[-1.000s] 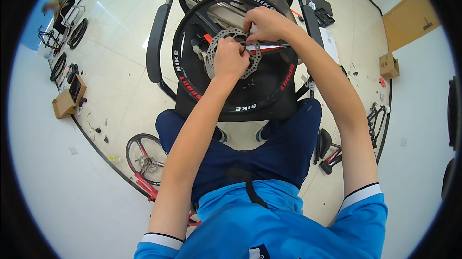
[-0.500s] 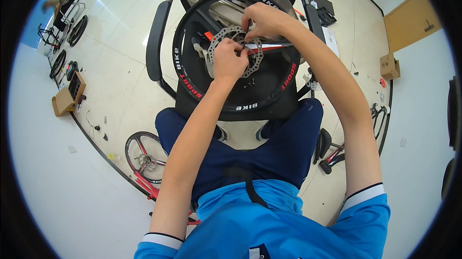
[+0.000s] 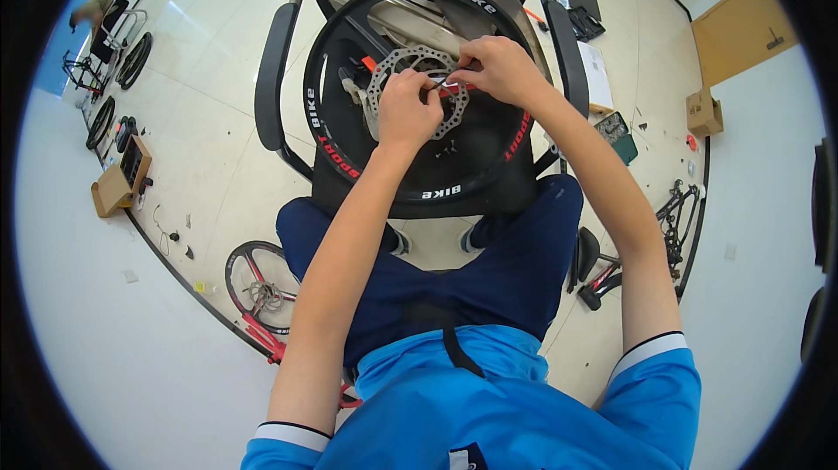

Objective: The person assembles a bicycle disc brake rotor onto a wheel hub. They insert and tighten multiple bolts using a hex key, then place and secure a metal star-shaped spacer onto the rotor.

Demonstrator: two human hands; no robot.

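A bicycle wheel [image 3: 314, 125] with a black tyre and red and white lettering lies flat on the black seat of an office chair [image 3: 410, 195]. At its middle sits a silver disc brake rotor [image 3: 455, 117] with holes round its edge. My left hand [image 3: 408, 110] is closed in a pinch over the rotor's centre. From the right, my right hand [image 3: 502, 71] meets it with fingertips pinched. A small thin dark piece [image 3: 441, 83] shows between the fingertips; its kind I cannot make out. Several small screws [image 3: 447, 151] lie below the rotor.
Chair armrests [image 3: 271, 77] flank the wheel. Behind it lie beige metal parts [image 3: 397, 16]. On the floor are a green tray [image 3: 616, 132], a black tool case [image 3: 583, 20], a second wheel [image 3: 230, 282], a saddle [image 3: 587, 253] and cardboard boxes [image 3: 703, 112]. A person [image 3: 96, 12] sits far left.
My right hand has come down and to the right, nearer the wheel's hub. My left hand stays over the rotor. The whole view has shifted slightly, uncovering the green tray.
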